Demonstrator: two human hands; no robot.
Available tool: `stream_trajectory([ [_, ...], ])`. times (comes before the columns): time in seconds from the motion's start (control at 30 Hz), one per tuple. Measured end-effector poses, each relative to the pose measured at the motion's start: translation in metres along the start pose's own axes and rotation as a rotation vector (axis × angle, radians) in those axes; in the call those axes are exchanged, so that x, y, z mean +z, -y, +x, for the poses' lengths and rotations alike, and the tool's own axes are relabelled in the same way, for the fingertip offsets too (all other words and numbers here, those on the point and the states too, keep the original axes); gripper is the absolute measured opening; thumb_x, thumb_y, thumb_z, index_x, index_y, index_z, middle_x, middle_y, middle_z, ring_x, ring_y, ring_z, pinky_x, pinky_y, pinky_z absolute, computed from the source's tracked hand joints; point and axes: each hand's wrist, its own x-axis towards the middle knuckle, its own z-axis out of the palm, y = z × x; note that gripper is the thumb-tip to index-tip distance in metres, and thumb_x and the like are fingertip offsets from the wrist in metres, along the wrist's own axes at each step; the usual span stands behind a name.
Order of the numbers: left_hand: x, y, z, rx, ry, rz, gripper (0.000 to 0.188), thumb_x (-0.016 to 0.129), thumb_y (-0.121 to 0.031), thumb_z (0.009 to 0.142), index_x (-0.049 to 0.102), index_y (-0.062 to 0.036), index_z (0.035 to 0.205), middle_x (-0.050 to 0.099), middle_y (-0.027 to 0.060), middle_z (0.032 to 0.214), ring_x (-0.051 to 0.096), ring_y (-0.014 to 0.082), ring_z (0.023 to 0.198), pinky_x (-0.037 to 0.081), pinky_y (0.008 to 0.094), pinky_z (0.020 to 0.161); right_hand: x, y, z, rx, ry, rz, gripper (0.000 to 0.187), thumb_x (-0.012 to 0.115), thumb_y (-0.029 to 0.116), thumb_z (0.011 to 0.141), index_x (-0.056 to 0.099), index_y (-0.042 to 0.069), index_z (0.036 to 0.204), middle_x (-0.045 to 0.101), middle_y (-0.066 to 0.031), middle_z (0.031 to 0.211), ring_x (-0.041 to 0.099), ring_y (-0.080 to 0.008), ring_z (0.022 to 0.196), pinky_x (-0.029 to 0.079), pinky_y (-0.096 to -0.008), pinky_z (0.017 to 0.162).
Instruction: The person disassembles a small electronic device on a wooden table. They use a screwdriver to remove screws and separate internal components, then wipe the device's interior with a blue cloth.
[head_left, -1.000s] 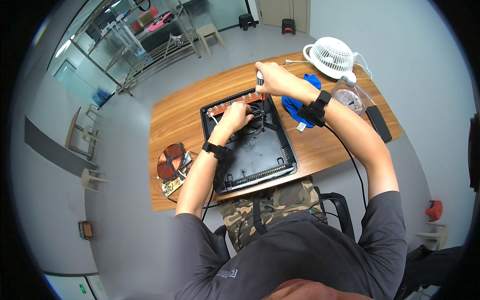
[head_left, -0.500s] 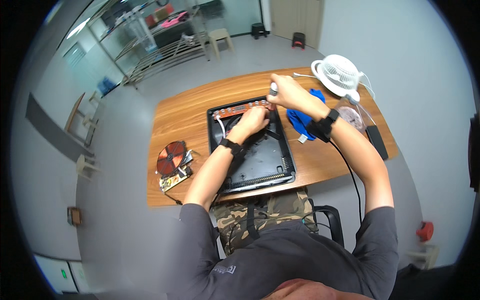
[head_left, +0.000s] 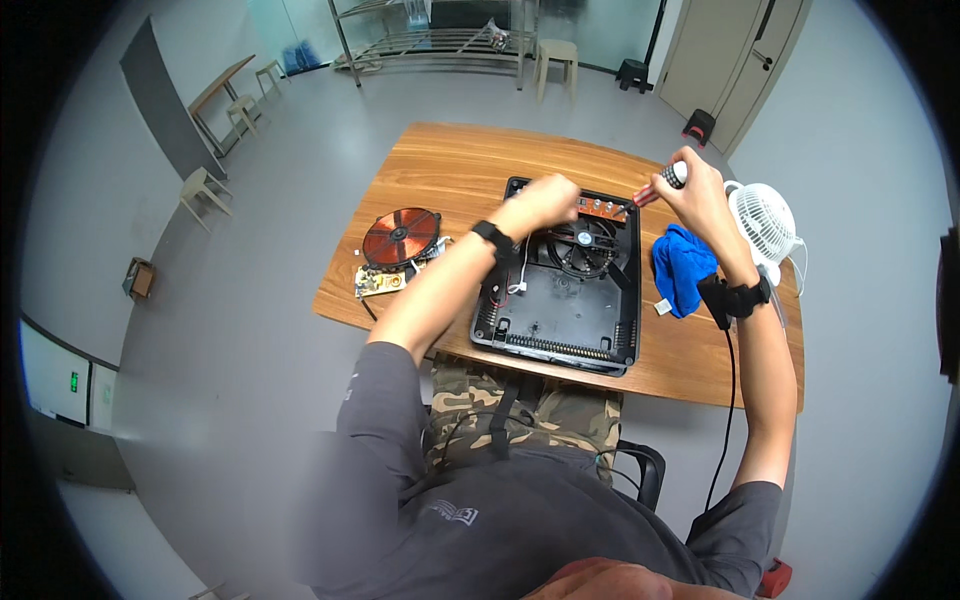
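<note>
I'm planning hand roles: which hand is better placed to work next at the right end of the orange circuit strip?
Probably the right hand: it holds the screwdriver, tip pointing toward that end of the orange circuit strip. The left hand is over the strip farther left.

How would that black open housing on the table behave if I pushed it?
The housing would probably stay stiff, since its moulded, slotted body looks like rigid plastic. It seems unlikely to tip, lying broad and flat. The white wire inside looks thin, so it may flop about.
</note>
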Motion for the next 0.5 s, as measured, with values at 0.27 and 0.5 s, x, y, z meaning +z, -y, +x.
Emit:
stream_trajectory([
  [0.27, 0.002, 0.119, -0.087, -0.341, 0.142, 0.034, 0.013, 0.068, -0.012, 0.079, 0.075, -0.0033, 0.085, 0.071, 0.0219, 0.086, 0.070, 0.0398, 0.082, 0.057, 0.0456, 0.075, 0.038, 0.022, 0.009, -0.054, 0.075, 0.033, 0.038, 0.074, 0.024, 0.083, 0.060, -0.008, 0.098, 0.068, -0.0258, 0.085, 0.070, -0.0379, 0.082, 0.054, -0.0440, 0.073],
  [0.5, 0.022, 0.117, -0.104, -0.352, 0.210, 0.045, 0.016, 0.076, -0.011, 0.074, 0.075, -0.0038, 0.089, 0.072, 0.0215, 0.090, 0.070, 0.0385, 0.087, 0.057, 0.0439, 0.077, 0.058, 0.031, 0.009, -0.099, 0.116, 0.031, 0.037, 0.076, 0.023, 0.081, 0.058, -0.007, 0.092, 0.067, -0.0291, 0.085, 0.067, -0.0445, 0.085, 0.053, -0.0475, 0.075],
])
